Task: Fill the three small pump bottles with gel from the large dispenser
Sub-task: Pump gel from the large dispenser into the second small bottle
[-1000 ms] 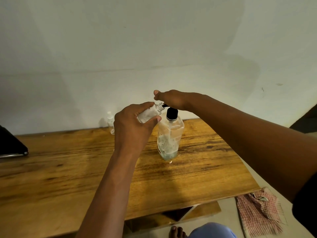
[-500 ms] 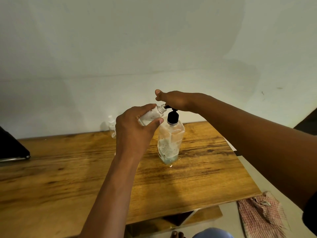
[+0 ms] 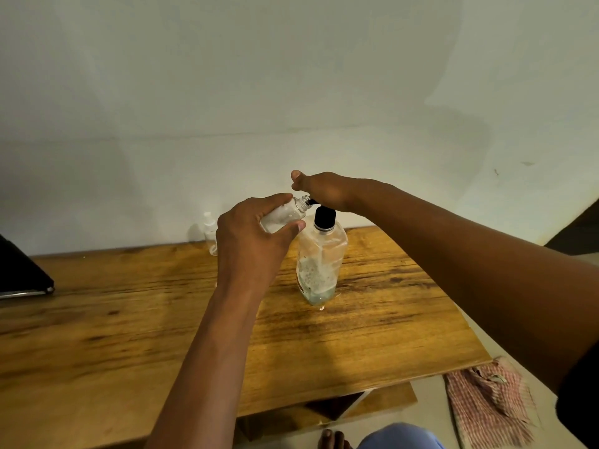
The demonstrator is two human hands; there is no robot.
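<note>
The large clear dispenser (image 3: 321, 267) with a black pump collar stands on the wooden table (image 3: 129, 325), partly filled with gel. My right hand (image 3: 324, 189) rests on top of its pump head, covering it. My left hand (image 3: 252, 241) grips a small clear bottle (image 3: 285, 215), uncapped and tilted, with its open neck held against the black nozzle tip. Another small pump bottle (image 3: 210, 233) stands by the wall, partly hidden behind my left hand.
A dark flat object (image 3: 19, 273) lies at the table's left edge. A red checked cloth (image 3: 489, 403) lies on the floor at the right. A lower shelf shows under the table's front edge, with my foot below it.
The pump head went down, rose, and is pressed down again. The view shifted slightly. My left hand keeps the small bottle at the nozzle.
</note>
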